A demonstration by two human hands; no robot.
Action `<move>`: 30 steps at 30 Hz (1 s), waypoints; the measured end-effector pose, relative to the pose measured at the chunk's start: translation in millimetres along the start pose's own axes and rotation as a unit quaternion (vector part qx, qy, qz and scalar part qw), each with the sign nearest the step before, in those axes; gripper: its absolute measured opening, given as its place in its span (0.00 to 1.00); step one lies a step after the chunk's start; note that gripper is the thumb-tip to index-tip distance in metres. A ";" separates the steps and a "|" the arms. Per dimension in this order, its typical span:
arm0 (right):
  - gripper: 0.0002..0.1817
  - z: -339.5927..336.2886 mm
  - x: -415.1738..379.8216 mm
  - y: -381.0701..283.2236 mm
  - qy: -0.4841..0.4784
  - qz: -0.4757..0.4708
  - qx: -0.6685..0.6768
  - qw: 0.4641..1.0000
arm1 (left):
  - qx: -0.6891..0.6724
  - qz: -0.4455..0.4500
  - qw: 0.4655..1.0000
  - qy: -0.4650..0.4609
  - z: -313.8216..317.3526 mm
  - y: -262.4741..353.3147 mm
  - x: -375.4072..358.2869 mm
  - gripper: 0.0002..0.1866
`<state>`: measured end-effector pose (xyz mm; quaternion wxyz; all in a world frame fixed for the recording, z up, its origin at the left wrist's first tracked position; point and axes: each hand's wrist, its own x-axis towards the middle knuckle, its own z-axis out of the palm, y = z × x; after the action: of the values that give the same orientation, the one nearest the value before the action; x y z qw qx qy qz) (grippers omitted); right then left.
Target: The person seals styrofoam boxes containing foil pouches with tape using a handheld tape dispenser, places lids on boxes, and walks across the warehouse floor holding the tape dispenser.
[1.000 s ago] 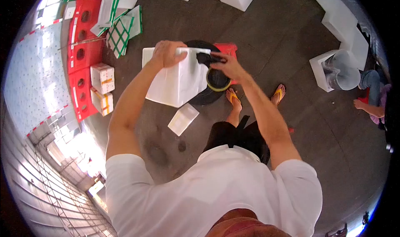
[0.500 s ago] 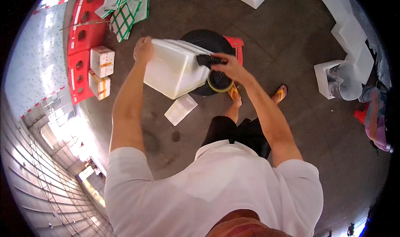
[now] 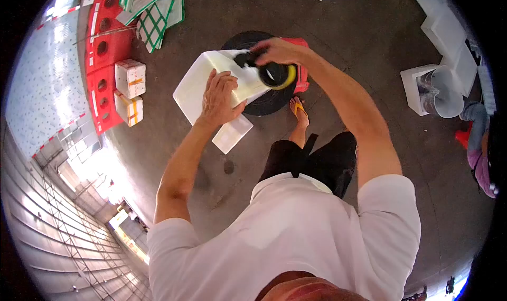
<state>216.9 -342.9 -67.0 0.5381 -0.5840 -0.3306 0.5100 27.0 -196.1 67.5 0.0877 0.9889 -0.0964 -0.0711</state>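
A white foam box (image 3: 199, 81) rests on a black tyre (image 3: 270, 101) that lies on a red stool (image 3: 300, 63). My left hand (image 3: 222, 97) presses flat on the near side of the box, fingers spread. My right hand (image 3: 277, 51) grips a black tape dispenser with a yellow-rimmed tape roll (image 3: 275, 73), held against the top right edge of the box.
A loose foam lid (image 3: 232, 134) lies on the dark concrete floor below the box. Red barriers (image 3: 105, 47), two small taped boxes (image 3: 129, 79) and green-striped lids (image 3: 156, 23) stand at the left. More foam boxes (image 3: 443, 29) and a seated person's legs (image 3: 478, 142) are at the right.
The box has been turned on the tyre. My left hand came off the far corner onto the near side, and my right hand carried the tape dispenser up over the top edge.
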 end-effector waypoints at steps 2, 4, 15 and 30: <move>0.27 4.7 -49.2 18.6 -0.054 0.009 0.058 0.997 | 0.006 -0.046 0.998 0.041 8.4 -4.8 10.3 0.28; 0.27 22.8 -88.1 14.1 -0.004 0.001 0.092 0.996 | 0.021 -0.136 0.988 0.074 19.1 -7.6 27.5 0.27; 0.31 -11.9 -19.9 -1.1 0.007 0.018 -0.051 0.999 | -0.021 -0.296 0.950 0.095 2.8 -44.5 50.8 0.29; 0.30 81.1 -149.3 -17.6 -0.021 0.068 -0.112 0.991 | -0.023 -0.498 0.856 0.136 10.7 -53.6 56.5 0.33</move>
<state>103.6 -455.3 -6.2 0.4266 -0.6508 -0.3561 0.5174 89.8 -157.5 40.0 0.0753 0.9026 0.4230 0.0277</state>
